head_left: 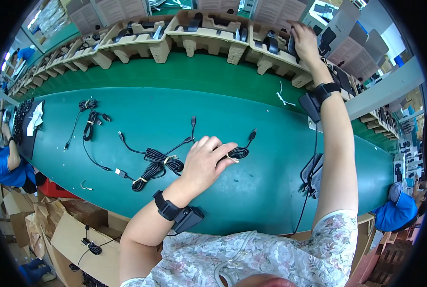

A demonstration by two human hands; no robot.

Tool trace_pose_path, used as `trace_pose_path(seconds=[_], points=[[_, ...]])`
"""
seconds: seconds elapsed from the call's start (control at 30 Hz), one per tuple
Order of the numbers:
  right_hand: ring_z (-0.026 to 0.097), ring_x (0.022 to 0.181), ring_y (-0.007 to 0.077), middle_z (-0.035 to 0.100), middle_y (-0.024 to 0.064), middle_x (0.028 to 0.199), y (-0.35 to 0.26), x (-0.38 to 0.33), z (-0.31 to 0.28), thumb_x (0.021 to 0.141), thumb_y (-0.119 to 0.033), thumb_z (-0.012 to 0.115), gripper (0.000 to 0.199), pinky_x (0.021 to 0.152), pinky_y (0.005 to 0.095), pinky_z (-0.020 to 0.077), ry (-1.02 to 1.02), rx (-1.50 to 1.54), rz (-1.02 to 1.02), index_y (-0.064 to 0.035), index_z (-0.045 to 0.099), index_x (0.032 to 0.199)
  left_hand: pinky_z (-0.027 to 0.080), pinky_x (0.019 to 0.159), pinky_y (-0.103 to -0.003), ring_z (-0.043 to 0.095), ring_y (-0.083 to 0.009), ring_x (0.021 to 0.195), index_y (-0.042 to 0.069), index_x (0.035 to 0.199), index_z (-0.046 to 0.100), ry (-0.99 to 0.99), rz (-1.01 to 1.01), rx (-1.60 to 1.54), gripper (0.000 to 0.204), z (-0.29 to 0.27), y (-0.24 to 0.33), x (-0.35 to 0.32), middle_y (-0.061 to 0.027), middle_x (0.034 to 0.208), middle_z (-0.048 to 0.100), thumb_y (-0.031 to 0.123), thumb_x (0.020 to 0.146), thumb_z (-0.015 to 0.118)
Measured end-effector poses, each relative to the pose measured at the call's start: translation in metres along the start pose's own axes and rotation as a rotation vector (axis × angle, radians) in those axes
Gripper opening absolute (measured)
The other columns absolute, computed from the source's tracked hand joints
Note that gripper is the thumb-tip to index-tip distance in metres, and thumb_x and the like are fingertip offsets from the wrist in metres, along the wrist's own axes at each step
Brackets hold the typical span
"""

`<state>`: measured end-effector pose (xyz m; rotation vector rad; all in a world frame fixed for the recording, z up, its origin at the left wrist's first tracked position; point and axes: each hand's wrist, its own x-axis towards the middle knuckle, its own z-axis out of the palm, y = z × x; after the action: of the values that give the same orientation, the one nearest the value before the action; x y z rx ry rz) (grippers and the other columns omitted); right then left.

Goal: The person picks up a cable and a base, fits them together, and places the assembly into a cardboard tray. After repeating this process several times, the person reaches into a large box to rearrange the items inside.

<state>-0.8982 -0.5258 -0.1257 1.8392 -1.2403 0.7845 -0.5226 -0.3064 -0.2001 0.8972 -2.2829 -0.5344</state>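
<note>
The green table bears coiled black cables and a dark mat.

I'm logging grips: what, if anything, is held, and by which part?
The left hand pinches a coiled black cable by the coil's left end. The right hand is at a dark object; whether it's held cannot be told.

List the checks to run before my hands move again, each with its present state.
1. Black cable coil held in the left hand: ok, between thumb and fingers.
2. Pale band on that coil: ok, visible by the thumb.
3. Coil separate from the banded cable bundle: cannot tell, the hand hides the space between.
4. Right hand at the moulded tray: ok.
5. Its grip on the dark item there: cannot tell.
6. Table without stray scraps: not ok, a pale loop lies front left.
</note>
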Motion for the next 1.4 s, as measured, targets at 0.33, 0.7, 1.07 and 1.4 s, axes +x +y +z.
trace_pose_path(seconds=[0.33, 0.7, 1.07, 1.4], points=[[0.057, 0.092, 0.0276, 0.060, 0.0129, 0.101, -0.055, -0.022, -0.040, 0.091, -0.020, 0.050, 0.024, 0.083, 0.0359, 0.0441, -0.078, 0.347, 0.294, -0.0037, 0.057, 0.107, 0.042, 0.071, -0.039, 0.050, -0.0300, 0.083, 0.002, 0.099, 0.054, 0.176, -0.071, -0.101, 0.031, 0.017, -0.009, 0.015, -0.0119, 0.086, 0.053, 0.015, 0.074, 0.067], [0.055, 0.089, 0.0389, 0.056, 0.0257, 0.099, -0.242, -0.041, -0.196, 0.084, -0.001, 0.051, 0.059, 0.078, 0.0420, 0.0432, -0.933, 0.754, 0.099, -0.0028, 0.027, 0.138, 0.041, 0.077, -0.040, 0.052, -0.0326, 0.089, 0.002, 0.094, 0.054, 0.397, 0.019, -0.180, 0.031, 0.004, 0.012, 0.010, -0.0163, 0.088, 0.054, 0.016, 0.069, 0.067], [0.053, 0.091, 0.0214, 0.057, 0.0104, 0.105, -0.227, -0.017, -0.225, 0.092, -0.027, 0.052, 0.035, 0.081, 0.0314, 0.0431, -0.506, 1.131, 0.733, -0.0001, 0.051, 0.114, 0.048, 0.064, -0.030, 0.063, -0.0174, 0.072, 0.004, 0.099, 0.057, 0.177, -0.115, -1.010, 0.033, 0.022, 0.009, 0.031, -0.0078, 0.089, 0.065, 0.032, 0.095, 0.038], [0.051, 0.087, 0.0186, 0.055, 0.0077, 0.102, -0.288, -0.041, -0.158, 0.091, -0.019, 0.053, 0.035, 0.075, 0.0335, 0.0446, -0.438, 1.492, 0.717, -0.0035, 0.045, 0.121, 0.046, 0.057, -0.027, 0.056, -0.0137, 0.061, 0.004, 0.101, 0.052, 0.342, -0.242, -1.081, 0.035, 0.000, -0.002, 0.007, -0.0056, 0.083, 0.061, 0.033, 0.097, 0.032]])
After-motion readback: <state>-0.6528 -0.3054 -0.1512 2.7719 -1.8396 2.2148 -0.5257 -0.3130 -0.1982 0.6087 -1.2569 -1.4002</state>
